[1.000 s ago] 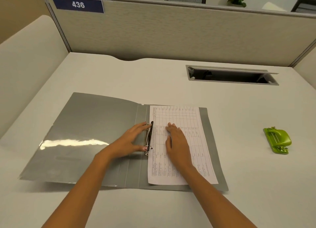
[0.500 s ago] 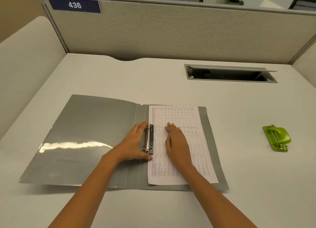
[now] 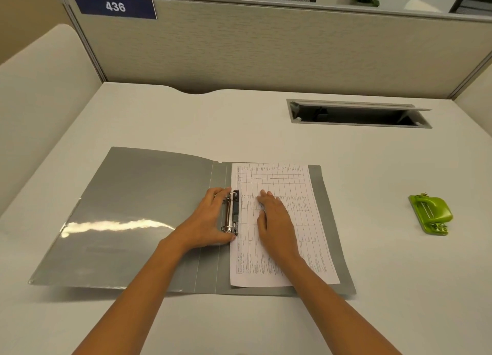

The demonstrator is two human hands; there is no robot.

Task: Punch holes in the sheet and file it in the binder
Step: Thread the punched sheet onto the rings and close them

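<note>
A grey binder (image 3: pixel 133 208) lies open on the desk. A printed sheet (image 3: pixel 292 184) with a table on it lies on the binder's right half, its left edge under the metal ring mechanism (image 3: pixel 232 212). My left hand (image 3: pixel 207 219) holds that mechanism from the left, fingertips at its far end and thumb at its near end. My right hand (image 3: pixel 275 219) lies flat on the sheet, fingers straight, just right of the rings. A green hole punch (image 3: pixel 431 213) sits apart on the desk to the right.
A cable slot (image 3: pixel 356 113) with its lid raised is set into the white desk (image 3: pixel 186 120) at the back right. Beige partition walls (image 3: pixel 266 48) close off the back and left. The binder's glossy left cover reaches towards the desk's left edge.
The mechanism's black bar, tilted up one second ago, now lies flat on the sheet's edge. My left hand has closed in around the rings. My right hand has stayed put.
</note>
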